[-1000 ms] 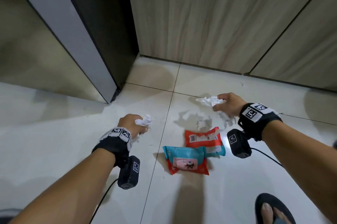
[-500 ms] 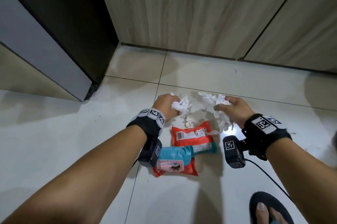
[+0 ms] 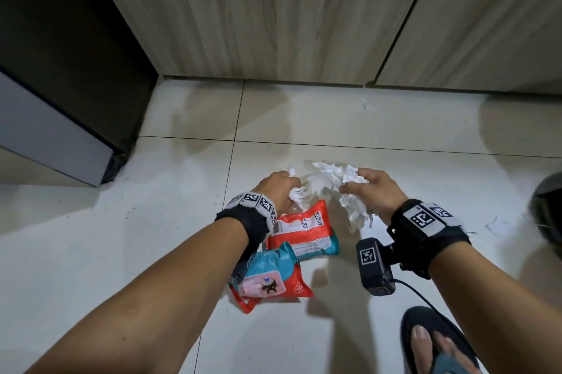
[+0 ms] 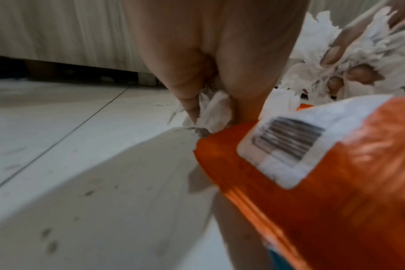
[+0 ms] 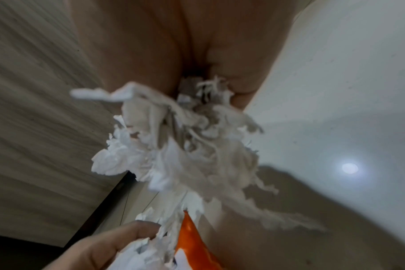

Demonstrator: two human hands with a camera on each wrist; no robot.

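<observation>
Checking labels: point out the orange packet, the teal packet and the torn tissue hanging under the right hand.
orange packet [image 3: 301, 233], head view, middle of back face.
teal packet [image 3: 273, 267], head view, teal top face.
torn tissue [image 3: 355, 211], head view, hanging shreds.

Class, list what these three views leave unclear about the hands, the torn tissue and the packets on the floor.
- Left hand fingertips: head view, hidden behind the hand's back and the torn tissue.
- Orange packet print: left wrist view, blurred.
- Teal packet: head view, the left forearm covers one end.
- Dark round object: head view, cut off by the right edge.
</observation>
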